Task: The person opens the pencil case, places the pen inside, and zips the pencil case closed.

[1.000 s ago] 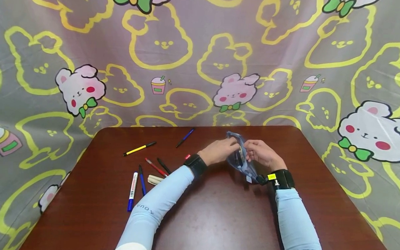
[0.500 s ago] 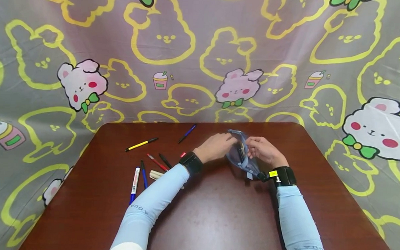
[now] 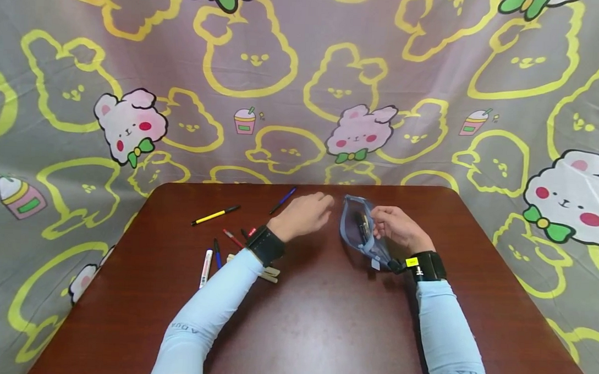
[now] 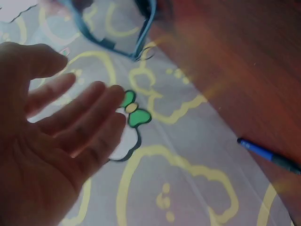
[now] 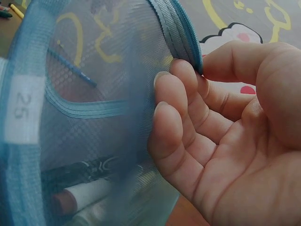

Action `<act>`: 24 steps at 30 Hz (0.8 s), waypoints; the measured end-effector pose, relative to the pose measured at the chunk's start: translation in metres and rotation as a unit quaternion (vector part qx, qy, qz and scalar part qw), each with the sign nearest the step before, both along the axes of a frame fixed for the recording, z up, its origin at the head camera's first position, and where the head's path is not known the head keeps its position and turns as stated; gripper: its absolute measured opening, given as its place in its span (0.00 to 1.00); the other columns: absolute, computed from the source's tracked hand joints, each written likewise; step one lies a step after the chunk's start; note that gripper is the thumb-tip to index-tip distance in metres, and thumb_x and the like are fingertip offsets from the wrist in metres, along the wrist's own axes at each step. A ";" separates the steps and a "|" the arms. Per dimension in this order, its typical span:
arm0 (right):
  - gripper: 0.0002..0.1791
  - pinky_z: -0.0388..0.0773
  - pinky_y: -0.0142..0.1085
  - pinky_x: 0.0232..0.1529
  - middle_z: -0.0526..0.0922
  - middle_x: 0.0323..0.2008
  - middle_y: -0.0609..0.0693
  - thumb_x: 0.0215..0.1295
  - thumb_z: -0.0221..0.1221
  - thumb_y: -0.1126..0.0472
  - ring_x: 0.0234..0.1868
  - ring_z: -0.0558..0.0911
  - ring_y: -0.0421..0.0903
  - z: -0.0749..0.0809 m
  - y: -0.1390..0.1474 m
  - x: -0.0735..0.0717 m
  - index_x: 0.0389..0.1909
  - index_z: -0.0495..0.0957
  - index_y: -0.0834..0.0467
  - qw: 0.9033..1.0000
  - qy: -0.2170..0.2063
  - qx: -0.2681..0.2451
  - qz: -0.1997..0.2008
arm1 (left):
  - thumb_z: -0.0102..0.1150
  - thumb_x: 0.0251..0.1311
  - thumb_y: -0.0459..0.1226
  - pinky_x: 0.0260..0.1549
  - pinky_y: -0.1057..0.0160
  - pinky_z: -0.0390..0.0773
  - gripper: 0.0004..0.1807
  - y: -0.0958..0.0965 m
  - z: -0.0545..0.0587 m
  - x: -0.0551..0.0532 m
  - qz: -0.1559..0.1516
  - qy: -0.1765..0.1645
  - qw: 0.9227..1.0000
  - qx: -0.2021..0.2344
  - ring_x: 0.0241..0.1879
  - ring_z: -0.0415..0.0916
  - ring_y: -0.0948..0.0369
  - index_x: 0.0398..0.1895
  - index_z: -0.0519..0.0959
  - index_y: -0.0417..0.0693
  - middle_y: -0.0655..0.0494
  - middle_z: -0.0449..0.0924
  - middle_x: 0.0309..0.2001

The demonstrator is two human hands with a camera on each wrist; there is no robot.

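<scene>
A blue mesh zip pouch point(image 3: 355, 238) stands on the table with its zippered mouth spread apart. My right hand point(image 5: 225, 117) pinches the zipper edge between thumb and index finger, the other fingers curled against the mesh. Through the mesh in the right wrist view show a white marker point(image 5: 89, 195) with a reddish end and a dark pen point(image 5: 70, 172). A white tag point(image 5: 22, 108) reading 25 is on the pouch's side. My left hand point(image 3: 303, 216) is just left of the pouch, in the air, its fingers loosely bent and nothing in them point(image 4: 51, 141).
Left on the table lie a yellow pen point(image 3: 214, 215), a blue pen point(image 3: 282, 200), a red pen point(image 3: 233, 238), another blue pen point(image 3: 218, 254) and a white marker point(image 3: 206, 267). Beige slim pieces point(image 3: 269, 274) lie partly beneath the left forearm. A patterned cloth point(image 3: 278, 81) hangs behind.
My left hand has come out of the pouch's mouth and moved left, away from it. The right hand keeps its hold on the pouch edge.
</scene>
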State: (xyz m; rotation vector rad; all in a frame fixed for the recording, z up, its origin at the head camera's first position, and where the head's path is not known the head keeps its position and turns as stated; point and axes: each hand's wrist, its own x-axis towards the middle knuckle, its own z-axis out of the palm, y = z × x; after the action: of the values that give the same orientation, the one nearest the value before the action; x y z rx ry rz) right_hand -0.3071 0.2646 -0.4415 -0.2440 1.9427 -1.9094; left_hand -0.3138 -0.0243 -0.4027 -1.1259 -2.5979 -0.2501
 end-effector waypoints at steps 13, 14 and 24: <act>0.10 0.80 0.35 0.30 0.72 0.26 0.50 0.76 0.46 0.63 0.25 0.80 0.45 -0.004 0.004 -0.005 0.38 0.73 0.62 1.000 0.003 -0.008 -0.006 | 0.54 0.67 0.43 0.24 0.58 0.77 0.11 -0.049 0.012 0.017 0.080 0.000 0.997 -0.012 0.29 0.77 0.56 0.45 0.74 0.47 0.51 0.77 0.33; 0.10 0.80 0.35 0.29 0.72 0.26 0.50 0.76 0.47 0.63 0.25 0.80 0.45 -0.006 0.004 -0.006 0.37 0.74 0.62 1.000 0.002 -0.010 -0.012 | 0.54 0.67 0.44 0.24 0.57 0.77 0.12 -0.052 0.013 0.018 0.086 -0.008 0.996 -0.019 0.29 0.77 0.56 0.44 0.74 0.47 0.51 0.77 0.32; 0.08 0.80 0.33 0.28 0.72 0.25 0.50 0.74 0.50 0.61 0.23 0.78 0.44 -0.013 0.004 -0.005 0.38 0.74 0.62 1.000 -0.002 -0.005 -0.025 | 0.56 0.66 0.48 0.19 0.61 0.71 0.17 -0.078 0.004 0.029 0.142 -0.102 0.982 -0.070 0.24 0.76 0.58 0.47 0.75 0.45 0.51 0.79 0.29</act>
State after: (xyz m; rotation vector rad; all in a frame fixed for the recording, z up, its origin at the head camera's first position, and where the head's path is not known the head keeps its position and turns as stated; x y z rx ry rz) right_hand -0.3122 0.2686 -0.4543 -0.1959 1.9549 -1.9511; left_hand -0.2847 -0.1021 -0.3982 -0.7914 -2.9560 -0.1267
